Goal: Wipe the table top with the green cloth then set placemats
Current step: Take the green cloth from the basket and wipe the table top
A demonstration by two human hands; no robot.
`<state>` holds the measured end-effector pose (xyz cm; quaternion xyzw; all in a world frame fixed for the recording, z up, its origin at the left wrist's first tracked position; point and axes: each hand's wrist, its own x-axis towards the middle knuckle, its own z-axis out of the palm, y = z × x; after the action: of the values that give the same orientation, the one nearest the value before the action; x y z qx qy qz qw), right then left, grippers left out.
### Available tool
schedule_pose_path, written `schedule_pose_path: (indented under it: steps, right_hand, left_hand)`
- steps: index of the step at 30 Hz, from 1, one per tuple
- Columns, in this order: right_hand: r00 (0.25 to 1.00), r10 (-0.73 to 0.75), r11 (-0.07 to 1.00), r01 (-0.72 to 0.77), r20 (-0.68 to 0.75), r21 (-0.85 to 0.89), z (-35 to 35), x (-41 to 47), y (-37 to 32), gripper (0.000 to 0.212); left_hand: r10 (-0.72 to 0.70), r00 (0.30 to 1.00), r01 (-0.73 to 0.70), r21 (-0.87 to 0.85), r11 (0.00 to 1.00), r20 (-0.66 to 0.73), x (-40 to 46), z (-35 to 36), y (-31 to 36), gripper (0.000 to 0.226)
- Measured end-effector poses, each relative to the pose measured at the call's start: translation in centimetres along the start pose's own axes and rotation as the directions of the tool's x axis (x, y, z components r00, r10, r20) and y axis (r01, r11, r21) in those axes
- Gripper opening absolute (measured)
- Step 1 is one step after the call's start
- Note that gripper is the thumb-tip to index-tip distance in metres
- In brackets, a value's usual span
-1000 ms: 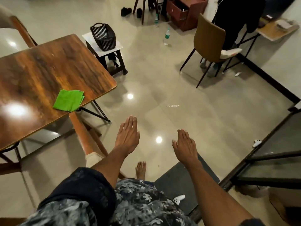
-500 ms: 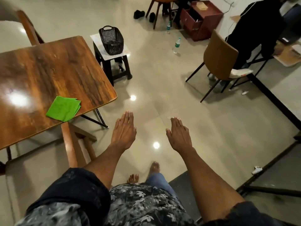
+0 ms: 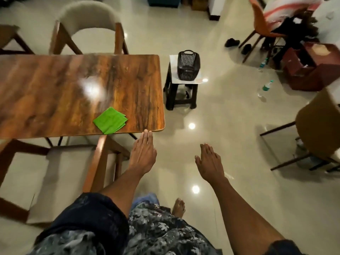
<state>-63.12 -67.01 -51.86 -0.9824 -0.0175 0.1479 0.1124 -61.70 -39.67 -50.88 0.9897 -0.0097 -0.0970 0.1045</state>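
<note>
both hands' fingers [image 3: 146,137] straight, empty; green cloth [image 3: 110,120] lies on table [image 3: 55,92].

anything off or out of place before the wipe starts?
Nothing spilled or damaged shows. The folded green cloth lies at an angle near the front edge of the glossy wooden table. Two plastic water bottles sit on the tiled floor by the dark red cabinet. Left hand and right hand are both open, holding nothing.

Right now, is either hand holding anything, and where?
Nothing held. Left hand and right hand are open; the green cloth lies untouched on the table.
</note>
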Motion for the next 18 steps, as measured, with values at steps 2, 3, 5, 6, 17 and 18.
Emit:
schedule_pose_path:
  steps: [2,3,5,6,17,18]
  right_hand:
    - [0.998,-0.051,0.999,0.05,0.027,0.014,-0.2,1.7,-0.9,0.059]
    - [0.997,-0.077,0.997,0.077,0.027,0.014,0.0,2.4,-1.4,0.059]
    - [0.992,-0.114,0.994,0.114,0.063,0.007,0.4,3.8,-2.0,0.059]
    - [0.989,-0.121,0.993,0.122,0.09,0.003,0.6,4.3,-2.2,0.059]
    - [0.979,-0.162,0.986,0.165,0.121,-0.015,0.2,13.3,-6.3,0.062]
    - [0.979,-0.167,0.985,0.171,0.114,-0.025,-0.1,14.5,-6.8,0.063]
  left_hand:
    - [-0.078,0.997,0.078,-0.005,0.997,0.022,-0.7,0.4,-1.0,0.07]
    - [-0.111,0.993,0.111,-0.007,0.994,0.026,-0.9,0.5,-1.4,0.069]
    - [-0.171,0.985,0.172,-0.01,0.985,0.037,-0.8,0.6,-2.2,0.069]
    - [-0.191,0.981,0.191,-0.009,0.982,0.045,-0.6,0.5,-2.7,0.07]
    - [-0.284,0.959,0.284,0.01,0.959,0.012,7.2,-2.2,-9.8,0.069]
    - [-0.296,0.955,0.296,-0.005,0.955,0.012,7.8,-2.2,-10.6,0.068]
